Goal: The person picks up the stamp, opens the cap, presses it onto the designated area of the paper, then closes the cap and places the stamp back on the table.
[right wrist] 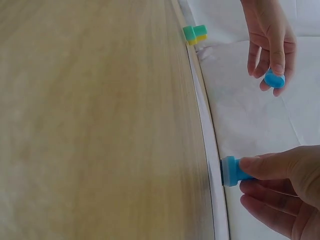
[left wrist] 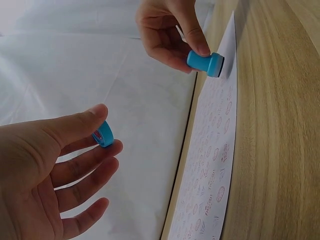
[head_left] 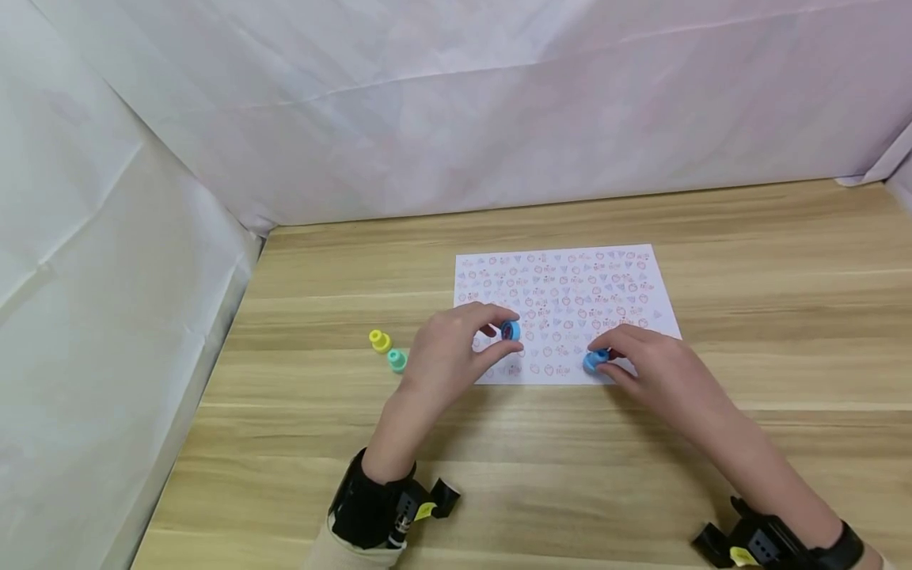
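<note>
A white paper sheet [head_left: 570,297] covered with small red and blue stamped marks lies on the wooden table [head_left: 769,340]. My right hand [head_left: 607,356] grips a blue stamp [head_left: 594,362] and holds its face down on the sheet near the front edge; the right wrist view shows the stamp [right wrist: 231,171] touching the paper. My left hand [head_left: 502,337] pinches a small blue cap [head_left: 510,331] between thumb and fingers, just above the sheet's left part. In the left wrist view the cap [left wrist: 103,135] has a reddish inside and hangs clear of the paper [left wrist: 215,165].
Left of the sheet stand two more small stamps, a yellow stamp [head_left: 380,340] and a teal stamp [head_left: 397,360], close together. White cloth walls [head_left: 128,261] close off the left and back of the table.
</note>
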A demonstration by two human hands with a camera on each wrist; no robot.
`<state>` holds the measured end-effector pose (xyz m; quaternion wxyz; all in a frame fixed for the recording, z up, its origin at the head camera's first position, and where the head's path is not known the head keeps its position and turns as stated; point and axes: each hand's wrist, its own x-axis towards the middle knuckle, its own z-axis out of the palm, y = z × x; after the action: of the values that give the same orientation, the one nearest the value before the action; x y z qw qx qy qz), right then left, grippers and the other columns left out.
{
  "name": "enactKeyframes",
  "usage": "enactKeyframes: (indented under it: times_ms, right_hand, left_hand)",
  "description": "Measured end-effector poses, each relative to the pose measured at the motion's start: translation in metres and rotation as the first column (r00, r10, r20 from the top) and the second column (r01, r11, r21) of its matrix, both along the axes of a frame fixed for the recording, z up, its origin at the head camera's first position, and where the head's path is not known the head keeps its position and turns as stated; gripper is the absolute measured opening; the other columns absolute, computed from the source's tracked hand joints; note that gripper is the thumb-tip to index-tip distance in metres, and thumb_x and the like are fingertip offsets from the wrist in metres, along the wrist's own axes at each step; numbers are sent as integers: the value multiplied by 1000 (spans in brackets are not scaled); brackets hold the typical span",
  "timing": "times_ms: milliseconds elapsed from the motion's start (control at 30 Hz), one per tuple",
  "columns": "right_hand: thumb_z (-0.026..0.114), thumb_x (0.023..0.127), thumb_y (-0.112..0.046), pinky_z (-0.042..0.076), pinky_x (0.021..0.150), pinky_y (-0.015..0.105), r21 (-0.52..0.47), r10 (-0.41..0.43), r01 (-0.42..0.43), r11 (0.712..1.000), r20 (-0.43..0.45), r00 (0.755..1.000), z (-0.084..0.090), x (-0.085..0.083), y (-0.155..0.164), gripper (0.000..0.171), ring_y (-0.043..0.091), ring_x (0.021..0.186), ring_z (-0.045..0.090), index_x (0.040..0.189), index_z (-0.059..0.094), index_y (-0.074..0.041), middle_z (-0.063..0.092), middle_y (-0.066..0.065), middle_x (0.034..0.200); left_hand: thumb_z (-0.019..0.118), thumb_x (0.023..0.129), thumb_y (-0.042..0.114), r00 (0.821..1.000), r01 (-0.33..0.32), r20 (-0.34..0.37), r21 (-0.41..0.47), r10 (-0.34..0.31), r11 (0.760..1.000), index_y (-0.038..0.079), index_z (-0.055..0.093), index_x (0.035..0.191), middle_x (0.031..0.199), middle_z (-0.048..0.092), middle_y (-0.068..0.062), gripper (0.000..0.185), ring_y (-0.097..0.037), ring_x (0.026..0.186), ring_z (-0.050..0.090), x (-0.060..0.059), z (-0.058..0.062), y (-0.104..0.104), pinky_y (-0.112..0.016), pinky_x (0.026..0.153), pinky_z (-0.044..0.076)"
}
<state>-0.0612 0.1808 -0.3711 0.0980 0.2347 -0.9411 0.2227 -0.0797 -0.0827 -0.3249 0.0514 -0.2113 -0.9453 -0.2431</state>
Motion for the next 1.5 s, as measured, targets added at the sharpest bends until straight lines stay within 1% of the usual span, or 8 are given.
enactKeyframes:
  times_ms: [200, 367, 433, 600, 700, 1033, 1300, 1500]
  right_hand:
    - [84, 76, -8, 59, 74, 39, 28, 17, -17, 999, -1, 1000, 1, 0, 0, 24, 14, 81, 70, 94, 72, -17, 74, -4, 91]
    - [85, 74, -6, 57, 70, 36, 47, 72, -69, 997, -64, 995, 0, 0, -2, 23, 10, 75, 66, 87, 70, -18, 71, -8, 84]
    - [85, 74, -6, 56, 68, 35, 60, 89, -85, 995, -76, 993, 1, 0, -3, 23, 9, 73, 64, 85, 69, -18, 69, -9, 82]
    - [86, 73, -7, 56, 67, 34, 85, 117, -112, 990, -65, 991, 2, -3, -3, 23, 8, 71, 63, 83, 69, -19, 69, -10, 80]
    - [87, 71, -7, 56, 66, 34, 96, 130, -123, 988, -75, 989, 2, -4, -2, 24, 8, 70, 63, 83, 70, -18, 69, -11, 79]
    - [88, 70, -8, 58, 70, 35, 153, 123, -115, 982, -42, 992, 4, -4, -2, 24, 12, 72, 68, 87, 74, -15, 73, -6, 81]
    - [88, 69, -7, 58, 69, 35, 149, 126, -117, 982, -55, 990, 4, -3, -1, 25, 12, 72, 67, 87, 73, -15, 72, -7, 81]
    - [88, 70, -6, 58, 69, 35, 153, 130, -122, 981, -46, 990, 4, -3, -2, 25, 11, 72, 66, 86, 73, -16, 72, -7, 81]
  left_hand:
    - [78, 85, 39, 1000, -7, 19, -13, 7, 1000, 24, 74, 114, 103, 76, 10, 34, -6, 88, 69, -1, 0, 1, -21, 70, 52]
    - [78, 85, 39, 1000, -9, 30, -14, 10, 1000, 24, 74, 115, 102, 76, 10, 33, -8, 89, 70, -1, 1, 2, -21, 68, 52]
    - [78, 85, 40, 999, -11, 36, -19, 11, 1000, 25, 73, 115, 103, 76, 9, 33, -8, 89, 70, -1, 1, 2, -21, 68, 52]
    - [77, 86, 40, 999, -11, 52, -28, 13, 1000, 24, 73, 115, 105, 76, 9, 34, -10, 91, 70, -1, 1, 3, -22, 68, 52]
    - [77, 86, 41, 999, -10, 53, -27, 12, 1000, 25, 73, 116, 104, 76, 9, 34, -11, 91, 70, -2, 1, 3, -22, 69, 53]
    - [77, 85, 41, 1000, -8, 23, -25, 9, 1000, 25, 73, 115, 102, 76, 10, 34, -8, 89, 69, 0, -1, 3, -19, 66, 50]
    - [77, 85, 41, 1000, -6, 17, -27, 6, 1000, 25, 74, 115, 101, 76, 9, 33, -8, 88, 69, 0, -2, 3, -19, 66, 50]
    - [77, 86, 41, 1000, -9, 23, -33, 10, 999, 25, 73, 115, 102, 76, 10, 33, -7, 88, 68, 1, -2, 3, -19, 66, 50]
